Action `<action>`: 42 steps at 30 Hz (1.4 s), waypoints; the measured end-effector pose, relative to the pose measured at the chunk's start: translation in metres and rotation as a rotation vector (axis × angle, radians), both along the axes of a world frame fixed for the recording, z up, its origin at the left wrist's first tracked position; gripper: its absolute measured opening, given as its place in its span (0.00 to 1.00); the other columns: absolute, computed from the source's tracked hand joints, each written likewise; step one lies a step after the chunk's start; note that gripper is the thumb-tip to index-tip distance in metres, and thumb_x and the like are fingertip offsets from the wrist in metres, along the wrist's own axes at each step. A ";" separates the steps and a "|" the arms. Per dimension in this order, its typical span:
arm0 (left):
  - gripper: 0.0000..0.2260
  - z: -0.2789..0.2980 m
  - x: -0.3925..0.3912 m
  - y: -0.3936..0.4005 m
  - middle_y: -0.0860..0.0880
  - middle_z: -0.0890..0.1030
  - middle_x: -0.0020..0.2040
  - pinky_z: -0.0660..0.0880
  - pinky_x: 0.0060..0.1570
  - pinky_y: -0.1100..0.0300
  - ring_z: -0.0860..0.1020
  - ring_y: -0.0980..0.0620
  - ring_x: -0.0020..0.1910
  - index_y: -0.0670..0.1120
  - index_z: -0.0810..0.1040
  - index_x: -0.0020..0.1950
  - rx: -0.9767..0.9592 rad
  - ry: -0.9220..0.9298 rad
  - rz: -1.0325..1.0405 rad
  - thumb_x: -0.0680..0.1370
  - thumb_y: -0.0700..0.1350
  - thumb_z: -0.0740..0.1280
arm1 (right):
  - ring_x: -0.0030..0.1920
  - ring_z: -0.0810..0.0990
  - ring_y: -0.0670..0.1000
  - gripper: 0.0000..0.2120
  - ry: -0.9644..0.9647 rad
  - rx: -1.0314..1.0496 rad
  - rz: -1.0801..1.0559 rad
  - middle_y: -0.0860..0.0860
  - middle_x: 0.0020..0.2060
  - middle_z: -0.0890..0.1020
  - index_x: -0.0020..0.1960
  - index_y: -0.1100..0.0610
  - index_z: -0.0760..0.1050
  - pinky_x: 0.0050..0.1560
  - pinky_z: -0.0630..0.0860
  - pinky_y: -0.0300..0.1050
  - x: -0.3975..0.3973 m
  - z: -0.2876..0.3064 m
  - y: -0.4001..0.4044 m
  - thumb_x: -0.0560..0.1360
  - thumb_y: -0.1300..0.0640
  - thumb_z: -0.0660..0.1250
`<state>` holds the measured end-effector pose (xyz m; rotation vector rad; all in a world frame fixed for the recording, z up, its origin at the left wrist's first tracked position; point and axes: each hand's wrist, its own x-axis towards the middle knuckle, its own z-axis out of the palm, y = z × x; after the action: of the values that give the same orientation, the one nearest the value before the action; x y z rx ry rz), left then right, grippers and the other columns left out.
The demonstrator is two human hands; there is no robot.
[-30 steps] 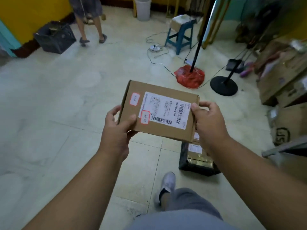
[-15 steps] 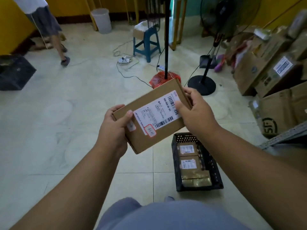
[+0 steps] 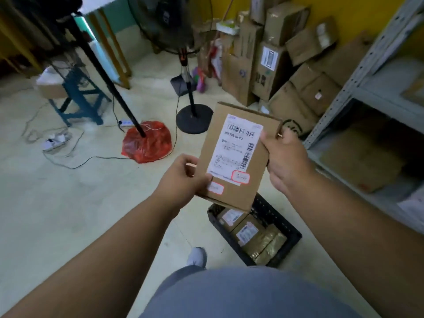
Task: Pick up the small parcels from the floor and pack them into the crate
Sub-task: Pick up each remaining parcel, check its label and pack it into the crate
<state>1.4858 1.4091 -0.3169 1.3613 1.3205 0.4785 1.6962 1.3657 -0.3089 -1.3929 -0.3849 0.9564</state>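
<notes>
I hold a flat brown cardboard parcel [image 3: 250,187] with a white shipping label, tilted nearly upright in front of me. My left hand [image 3: 181,177] grips its lower left corner with the thumb on the face. My right hand [image 3: 286,161] grips its right edge. Just below the parcel, on the floor, stands a black plastic crate [image 3: 286,226] with several brown and gold wrapped parcels [image 3: 259,237] lying inside; the held parcel hides the crate's far end.
A grey metal shelf unit [image 3: 358,72] stands at the right. Stacked cardboard boxes [image 3: 275,63] line the yellow wall behind. A fan stand base [image 3: 195,118], a pole in a red bag [image 3: 146,143], a blue stool [image 3: 80,97] and loose cables lie ahead left. My shoe [image 3: 197,257] is beside the crate.
The view swung to the right toward the shelf and boxes. The parcel has turned from lying tilted to nearly upright, and the crate now lies directly below it.
</notes>
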 end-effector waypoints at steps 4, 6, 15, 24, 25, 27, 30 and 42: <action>0.21 0.008 0.035 0.062 0.55 0.81 0.51 0.82 0.45 0.53 0.82 0.56 0.46 0.58 0.70 0.66 0.194 0.131 -0.304 0.76 0.45 0.72 | 0.51 0.85 0.42 0.13 -0.131 0.018 -0.096 0.43 0.47 0.86 0.61 0.50 0.74 0.54 0.81 0.45 0.003 0.003 0.016 0.80 0.64 0.65; 0.20 0.010 0.060 0.077 0.58 0.79 0.53 0.81 0.42 0.59 0.79 0.60 0.47 0.57 0.69 0.68 0.255 0.091 -0.377 0.79 0.46 0.69 | 0.52 0.84 0.40 0.17 -0.221 -0.026 -0.128 0.42 0.51 0.84 0.64 0.47 0.72 0.52 0.80 0.41 0.003 -0.004 0.011 0.80 0.64 0.65; 0.28 -0.054 0.146 0.068 0.56 0.77 0.67 0.72 0.67 0.49 0.76 0.53 0.64 0.64 0.66 0.74 -0.009 -0.023 -0.624 0.75 0.70 0.56 | 0.59 0.77 0.41 0.31 -0.283 -0.366 -0.236 0.43 0.66 0.76 0.79 0.42 0.57 0.63 0.75 0.42 0.038 -0.079 -0.036 0.79 0.46 0.66; 0.13 -0.225 0.218 0.080 0.57 0.82 0.51 0.77 0.60 0.47 0.81 0.50 0.54 0.65 0.81 0.44 -0.152 0.193 -0.616 0.78 0.63 0.58 | 0.50 0.82 0.53 0.18 -0.063 -0.560 -0.454 0.51 0.49 0.83 0.56 0.46 0.76 0.57 0.79 0.54 0.079 -0.241 -0.027 0.80 0.38 0.53; 0.14 -0.254 0.225 0.082 0.55 0.83 0.52 0.78 0.59 0.48 0.81 0.49 0.54 0.62 0.82 0.51 -0.160 0.196 -0.614 0.78 0.63 0.58 | 0.47 0.81 0.52 0.15 -0.062 -0.586 -0.470 0.51 0.45 0.82 0.54 0.47 0.76 0.53 0.79 0.51 0.084 -0.267 -0.027 0.82 0.41 0.54; 0.20 -0.311 0.235 0.088 0.53 0.83 0.57 0.78 0.59 0.48 0.81 0.49 0.56 0.59 0.79 0.64 -0.135 0.228 -0.638 0.78 0.64 0.58 | 0.41 0.77 0.49 0.14 -0.037 -0.630 -0.497 0.49 0.40 0.78 0.53 0.51 0.77 0.47 0.77 0.50 0.090 -0.323 -0.024 0.84 0.46 0.55; 0.15 -0.386 0.240 0.091 0.52 0.83 0.55 0.79 0.58 0.48 0.82 0.49 0.55 0.58 0.78 0.63 -0.103 0.285 -0.693 0.82 0.59 0.57 | 0.43 0.77 0.49 0.15 0.008 -0.718 -0.503 0.47 0.40 0.77 0.57 0.49 0.76 0.50 0.77 0.50 0.090 -0.404 -0.018 0.84 0.45 0.54; 0.19 -0.643 0.225 0.121 0.40 0.76 0.62 0.76 0.42 0.52 0.77 0.44 0.51 0.42 0.66 0.72 0.030 0.868 -0.964 0.85 0.50 0.51 | 0.53 0.82 0.55 0.02 0.287 -0.729 -0.390 0.54 0.52 0.82 0.51 0.49 0.75 0.58 0.80 0.57 0.044 -0.671 0.009 0.80 0.52 0.64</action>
<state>1.7106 1.5305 -0.9600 2.1251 1.0871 -0.8347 1.7400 1.3747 -0.9804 -1.8523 0.4913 0.9880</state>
